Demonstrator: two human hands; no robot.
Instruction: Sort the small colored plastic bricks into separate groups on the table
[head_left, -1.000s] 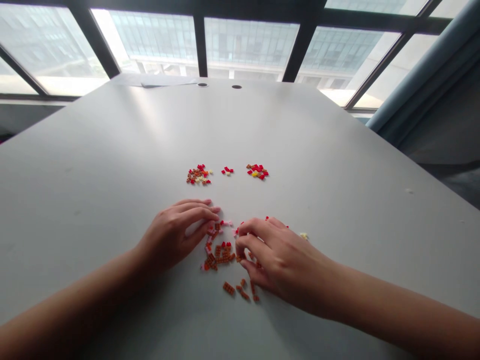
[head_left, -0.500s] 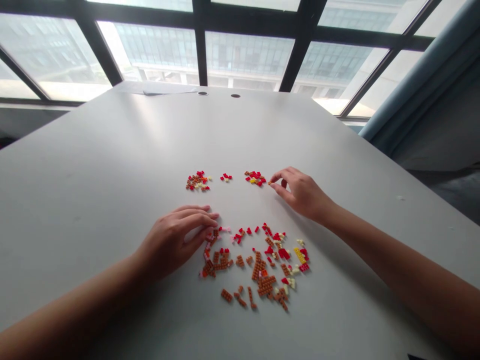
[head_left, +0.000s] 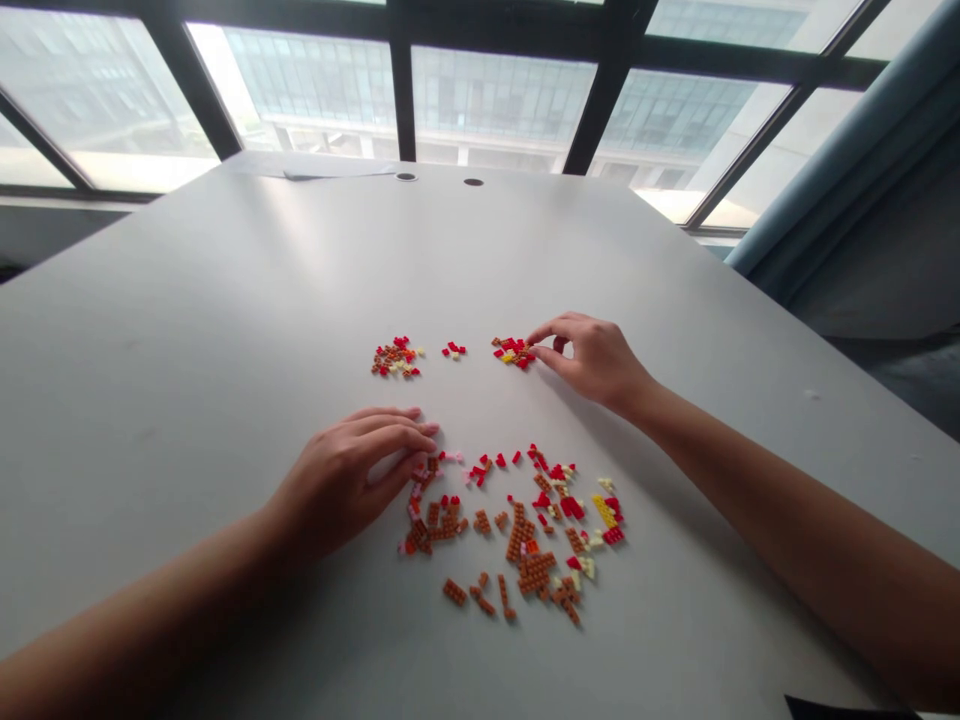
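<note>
A scatter of tiny brown, red, yellow and cream bricks [head_left: 517, 530] lies on the grey table [head_left: 225, 330] in front of me. My left hand [head_left: 352, 470] rests flat at the scatter's left edge, fingers stretched out over a few pink and brown pieces. Farther back sit three small heaps: a left heap [head_left: 395, 357], a tiny middle heap [head_left: 453, 349] and a right heap [head_left: 513, 351]. My right hand [head_left: 589, 355] reaches to the right heap, thumb and forefinger pinched at its edge; whatever they hold is too small to name.
A sheet of paper [head_left: 330, 168] lies at the table's far edge beside two round cable holes [head_left: 473, 182]. Large windows with dark frames stand behind the table. A blue-grey curtain [head_left: 847, 170] hangs at the right.
My right hand left the near scatter, reached out to the far right heap and has now closed in on its edge. My left hand has stayed in place.
</note>
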